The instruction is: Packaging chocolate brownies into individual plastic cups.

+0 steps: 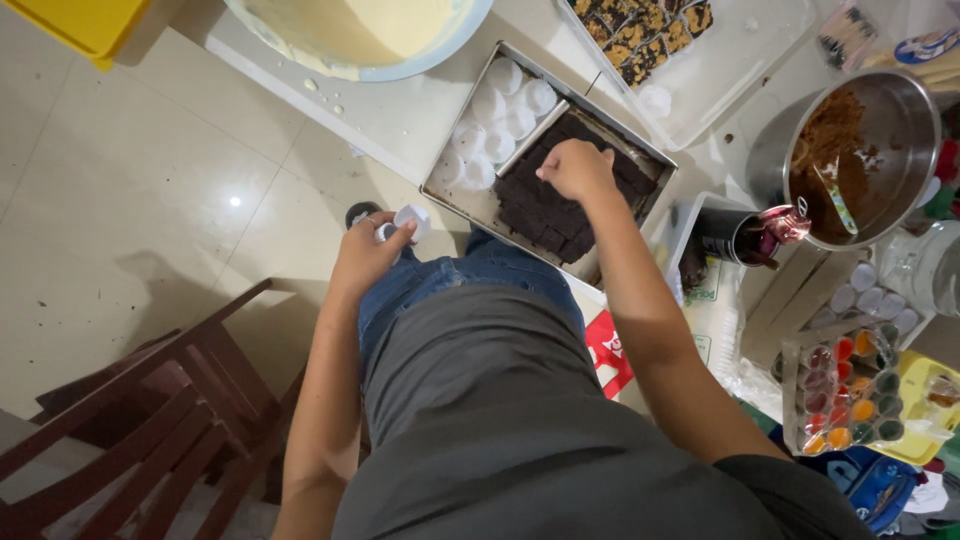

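Head view showed the left hand [368,255] pinching a small white cup [413,220] between thumb and fingers [396,236], held over the floor just beside the counter [400,110] edge. The right hand [577,170] rested on the brownies [560,205], fingers curled down onto a piece; whether it gripped one, I could not tell. A metal tray [470,200] held the dark brownies, cut in squares, beside a cluster of white cups [497,125]. Nearby sat a blue bowl [450,45] of pale batter, a steel pot [880,150] of brown powder, and a clear box [720,80] of topped squares.
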